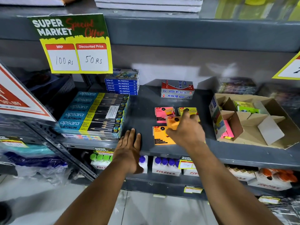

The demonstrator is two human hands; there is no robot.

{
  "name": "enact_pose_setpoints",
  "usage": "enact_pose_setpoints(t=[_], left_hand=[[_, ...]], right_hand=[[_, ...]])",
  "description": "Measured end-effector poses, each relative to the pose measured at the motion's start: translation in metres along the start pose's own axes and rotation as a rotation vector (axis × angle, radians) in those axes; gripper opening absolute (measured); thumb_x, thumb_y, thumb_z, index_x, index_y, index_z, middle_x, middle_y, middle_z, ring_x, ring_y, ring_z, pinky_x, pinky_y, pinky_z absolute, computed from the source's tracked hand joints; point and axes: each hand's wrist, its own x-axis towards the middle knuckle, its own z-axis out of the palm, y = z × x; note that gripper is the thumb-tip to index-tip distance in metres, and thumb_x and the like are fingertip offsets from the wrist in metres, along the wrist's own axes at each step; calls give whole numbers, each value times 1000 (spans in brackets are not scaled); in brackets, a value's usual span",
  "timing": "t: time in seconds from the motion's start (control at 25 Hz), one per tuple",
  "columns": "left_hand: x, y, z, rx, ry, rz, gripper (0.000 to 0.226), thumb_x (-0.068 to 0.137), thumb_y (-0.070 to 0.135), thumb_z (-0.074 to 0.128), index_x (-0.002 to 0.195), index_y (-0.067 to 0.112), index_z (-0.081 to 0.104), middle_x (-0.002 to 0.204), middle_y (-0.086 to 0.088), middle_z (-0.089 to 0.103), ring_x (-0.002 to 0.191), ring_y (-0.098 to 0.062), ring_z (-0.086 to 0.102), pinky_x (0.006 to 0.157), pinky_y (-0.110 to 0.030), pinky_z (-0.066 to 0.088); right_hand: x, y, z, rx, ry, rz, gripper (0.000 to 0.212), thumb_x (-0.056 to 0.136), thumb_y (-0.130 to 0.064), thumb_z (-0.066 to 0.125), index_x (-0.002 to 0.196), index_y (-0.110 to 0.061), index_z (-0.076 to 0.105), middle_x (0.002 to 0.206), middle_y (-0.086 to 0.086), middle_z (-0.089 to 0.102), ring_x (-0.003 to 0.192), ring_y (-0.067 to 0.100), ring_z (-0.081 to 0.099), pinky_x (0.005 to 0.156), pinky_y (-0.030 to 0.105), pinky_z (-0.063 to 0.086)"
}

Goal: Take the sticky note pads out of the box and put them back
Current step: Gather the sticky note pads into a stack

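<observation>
left hand [129, 147] flat, right hand [186, 132] gripping

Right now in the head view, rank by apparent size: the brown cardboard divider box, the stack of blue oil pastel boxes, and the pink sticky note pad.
1. Brown cardboard divider box, clearly largest.
2. Stack of blue oil pastel boxes, though it sits farther back.
3. Pink sticky note pad, smallest.
</observation>
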Motion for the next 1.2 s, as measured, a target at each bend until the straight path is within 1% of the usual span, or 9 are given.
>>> enact_pose_setpoints(t=[0.12, 0.24, 0.36, 0.48, 0.56, 0.72, 0.8, 1.0, 1.2], left_hand=[[0, 0, -1, 3, -6, -10, 133, 68, 60, 73, 146, 11, -23, 154, -16, -31, 143, -32, -24, 119, -39, -7], [-1, 1, -1, -2, -10, -8, 132, 68, 59, 73, 146, 11, -22, 154, -17, -31, 143, -33, -24, 118, -39, -8], [-1, 0, -2, 2, -3, -8, 131, 69, 59, 72, 146, 11, -24, 153, -17, -33, 142, -32, -26, 118, -39, -9], [-1, 0, -1, 6, -7, -5, 132, 69, 60, 72, 145, 11, -24, 152, -18, -34, 142, -32, -27, 117, -38, -9], [-1, 1, 0, 12, -5, -7, 133, 68, 61, 72, 145, 11, -24, 152, -18, -33, 142, -33, -27, 117, -39, -9], [0, 1, 1, 16, 7, -2, 133, 67, 60, 74, 146, 10, -22, 154, -17, -31, 142, -33, -25, 115, -39, -10], [0, 1, 2, 25, 4, 0, 134, 67, 60, 73, 146, 10, -22, 154, -18, -31, 142, -33, -25, 115, -40, -10], [0, 1, 2, 27, 0, 1, 135, 65, 62, 73, 146, 10, -21, 154, -18, -30, 142, -34, -24, 117, -41, -7], [1, 1, 2, 11, 21, -3, 137, 64, 63, 74, 146, 9, -21, 154, -17, -30, 143, -33, -24, 116, -39, -9]], right_hand=[[-8, -23, 18, -32, -84, -64, 80, 75, -48, 72, 135, -12, 34, 127, 15, 43, 110, 41, 56, 82, 42, 50], [-9, -30, 33, -95, -140, -45, 89, 78, -51, 72, 143, -13, 25, 132, 17, 39, 117, 42, 52, 84, 42, 51], [-9, -30, 40, -124, -131, -42, 92, 80, -53, 69, 147, -14, 20, 135, 18, 38, 120, 42, 49, 85, 43, 51], [-13, -28, 43, -153, -125, -66, 98, 80, -63, 64, 150, -15, 16, 138, 18, 37, 125, 41, 46, 88, 45, 50], [-12, -17, 35, -116, -104, -52, 96, 80, -66, 62, 149, -15, 20, 137, 16, 39, 126, 39, 45, 90, 46, 49], [-2, 30, 15, -36, -61, 102, 72, 85, -54, 63, 135, -8, 40, 132, 20, 49, 122, 41, 47, 93, 47, 46], [-3, 46, 15, -75, -96, 160, 75, 84, -53, 66, 136, -8, 39, 135, 19, 48, 125, 41, 45, 94, 46, 46], [-4, 51, 18, -74, -87, 168, 81, 80, -51, 72, 140, -10, 37, 138, 18, 42, 127, 40, 42, 94, 47, 46], [24, 44, -3, -4, 53, 128, 77, 73, -49, 75, 130, -7, 44, 127, 20, 48, 116, 44, 51, 90, 47, 47]])
